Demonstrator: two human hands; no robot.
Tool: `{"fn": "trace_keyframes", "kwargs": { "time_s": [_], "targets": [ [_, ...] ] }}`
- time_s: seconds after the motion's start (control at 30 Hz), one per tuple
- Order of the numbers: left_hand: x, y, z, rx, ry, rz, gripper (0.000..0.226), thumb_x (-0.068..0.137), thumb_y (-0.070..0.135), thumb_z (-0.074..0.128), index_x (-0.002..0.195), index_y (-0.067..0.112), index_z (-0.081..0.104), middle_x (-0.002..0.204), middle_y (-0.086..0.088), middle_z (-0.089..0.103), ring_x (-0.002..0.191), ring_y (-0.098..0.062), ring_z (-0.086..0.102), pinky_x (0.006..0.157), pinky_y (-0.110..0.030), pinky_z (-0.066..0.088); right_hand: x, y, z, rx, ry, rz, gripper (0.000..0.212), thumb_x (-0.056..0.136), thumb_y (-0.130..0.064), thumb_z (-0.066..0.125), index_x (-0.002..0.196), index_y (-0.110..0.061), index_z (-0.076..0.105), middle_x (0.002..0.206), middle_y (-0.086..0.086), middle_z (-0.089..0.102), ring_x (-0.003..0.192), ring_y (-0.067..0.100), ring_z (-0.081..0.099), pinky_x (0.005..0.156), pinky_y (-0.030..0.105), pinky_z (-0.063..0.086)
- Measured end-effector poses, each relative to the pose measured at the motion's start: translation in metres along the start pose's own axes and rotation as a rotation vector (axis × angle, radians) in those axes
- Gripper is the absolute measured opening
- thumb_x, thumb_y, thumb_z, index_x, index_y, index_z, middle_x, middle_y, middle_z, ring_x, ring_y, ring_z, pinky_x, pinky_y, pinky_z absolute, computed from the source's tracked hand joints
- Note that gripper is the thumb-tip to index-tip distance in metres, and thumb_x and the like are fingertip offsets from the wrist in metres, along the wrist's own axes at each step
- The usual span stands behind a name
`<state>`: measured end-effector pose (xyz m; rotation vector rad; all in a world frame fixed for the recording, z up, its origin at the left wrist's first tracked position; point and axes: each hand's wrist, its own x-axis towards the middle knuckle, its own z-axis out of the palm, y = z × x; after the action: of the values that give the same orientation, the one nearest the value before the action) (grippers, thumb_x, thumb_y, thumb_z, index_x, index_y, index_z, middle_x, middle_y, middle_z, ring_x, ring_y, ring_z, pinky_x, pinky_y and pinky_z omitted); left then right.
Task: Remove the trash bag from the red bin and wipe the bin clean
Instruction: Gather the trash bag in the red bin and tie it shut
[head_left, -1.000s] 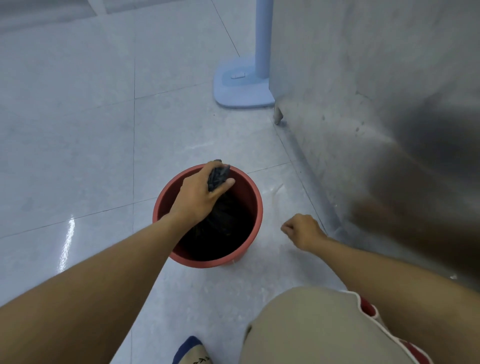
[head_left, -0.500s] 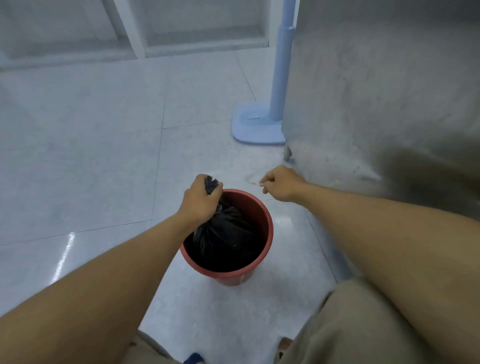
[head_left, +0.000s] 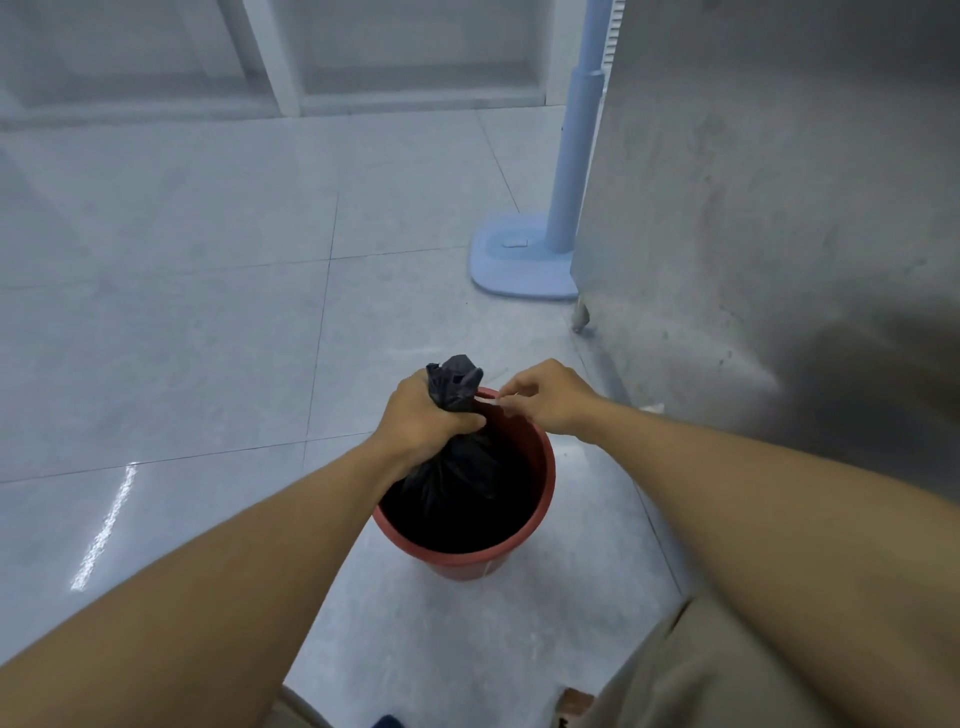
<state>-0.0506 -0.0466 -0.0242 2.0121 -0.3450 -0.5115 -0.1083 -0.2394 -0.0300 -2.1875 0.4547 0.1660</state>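
A round red bin (head_left: 540, 499) stands upright on the pale tiled floor just in front of me. A black trash bag (head_left: 462, 483) fills its inside, its neck gathered into a bunch that sticks up above the rim. My left hand (head_left: 423, 418) is closed in a fist around that gathered neck. My right hand (head_left: 545, 397) hovers at the far rim of the bin beside the bag's top, fingers curled with the fingertips pinched; whether they touch the rim or the bag I cannot tell.
A grey metal cabinet (head_left: 753, 208) on small feet stands close on the right. A pale blue fan stand (head_left: 524, 260) with its pole sits behind the bin. White frames line the far wall. My knee in beige shorts (head_left: 701, 675) is at lower right.
The view has risen and the bin now sits lower in it. My left hand has drawn the bag's neck higher above the rim. My right hand came up from the floor to the bin's far rim.
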Motion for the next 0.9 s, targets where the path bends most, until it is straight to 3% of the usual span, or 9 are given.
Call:
{"fn": "trace_keyframes", "kwargs": {
  "time_s": [0.07,0.13,0.27,0.37,0.5,0.6,0.73,0.8,0.9],
  "targets": [
    [0.000,0.002,0.001,-0.047,0.021,0.029,0.017,0.074,0.013,0.085,0.086,0.014,0.072,0.085,-0.003,0.077,0.086,-0.025,0.074,0.078,-0.034,0.059,0.000,0.000,0.001,0.071,-0.033,-0.004,0.014,0.093,-0.024,0.073,0.103,-0.018,0.081,0.093,-0.001,0.078,0.094,0.017,0.072,0.095,0.038,0.057],
    [0.002,0.003,0.003,-0.051,0.043,0.058,0.009,0.081,0.020,0.079,0.086,0.014,0.075,0.085,-0.005,0.078,0.087,-0.023,0.074,0.081,-0.037,0.058,0.000,-0.002,0.003,0.147,-0.068,-0.021,0.015,0.093,-0.022,0.074,0.104,-0.017,0.081,0.097,0.000,0.079,0.098,0.018,0.072,0.098,0.039,0.056],
    [0.003,0.003,0.006,-0.040,0.050,0.133,0.018,0.088,0.036,0.074,0.090,0.019,0.070,0.082,0.000,0.074,0.078,-0.013,0.070,0.073,-0.032,0.056,-0.001,-0.009,0.004,0.281,-0.118,-0.055,0.015,0.093,-0.019,0.074,0.106,-0.017,0.081,0.098,-0.002,0.080,0.096,0.012,0.074,0.096,0.032,0.057],
    [0.006,0.001,0.008,-0.057,0.058,0.175,0.026,0.087,0.043,0.071,0.085,0.017,0.069,0.085,-0.008,0.073,0.081,-0.022,0.073,0.079,-0.047,0.061,-0.002,-0.013,0.005,0.333,-0.165,-0.055,0.014,0.092,-0.019,0.075,0.104,-0.018,0.082,0.095,-0.004,0.080,0.090,0.010,0.075,0.087,0.025,0.059],
    [0.007,-0.008,0.007,-0.007,-0.008,0.087,0.032,0.082,0.064,0.062,0.091,0.035,0.070,0.088,0.010,0.076,0.086,-0.010,0.073,0.088,-0.042,0.059,-0.001,-0.015,0.007,0.363,-0.110,-0.052,0.012,0.087,-0.017,0.080,0.096,-0.010,0.080,0.079,0.002,0.076,0.067,0.008,0.066,0.065,0.014,0.053],
    [0.007,-0.012,0.005,0.058,-0.001,0.105,0.035,0.081,0.067,0.060,0.087,0.033,0.067,0.082,0.010,0.074,0.078,-0.007,0.070,0.079,-0.037,0.058,-0.002,-0.010,0.005,0.310,-0.107,-0.058,0.014,0.086,-0.015,0.081,0.098,-0.007,0.079,0.088,0.015,0.077,0.069,0.010,0.066,0.065,0.015,0.052],
    [0.011,-0.013,0.000,0.098,0.047,0.186,0.032,0.086,0.054,0.062,0.070,0.028,0.057,0.058,0.010,0.057,0.051,-0.002,0.051,0.060,-0.030,0.043,-0.003,0.000,0.003,0.114,-0.133,-0.061,0.013,0.089,-0.012,0.077,0.100,-0.015,0.082,0.090,0.010,0.078,0.081,0.019,0.073,0.083,0.027,0.060],
    [0.011,-0.015,0.000,0.231,0.068,0.261,0.040,0.087,0.059,0.060,0.068,0.025,0.054,0.061,0.009,0.055,0.056,-0.007,0.053,0.058,-0.032,0.043,-0.002,0.002,0.003,0.024,-0.115,-0.066,0.011,0.088,-0.014,0.078,0.097,-0.020,0.082,0.082,0.005,0.078,0.076,0.016,0.074,0.077,0.024,0.060],
    [0.008,-0.019,0.004,0.614,0.103,0.361,0.048,0.088,0.073,0.043,0.070,0.030,0.052,0.072,0.007,0.053,0.066,-0.013,0.053,0.064,-0.036,0.042,-0.001,0.003,0.006,-0.106,-0.120,-0.075,0.006,0.086,-0.018,0.079,0.091,-0.021,0.082,0.073,-0.001,0.076,0.065,0.013,0.074,0.069,0.021,0.059]
  ]
}}
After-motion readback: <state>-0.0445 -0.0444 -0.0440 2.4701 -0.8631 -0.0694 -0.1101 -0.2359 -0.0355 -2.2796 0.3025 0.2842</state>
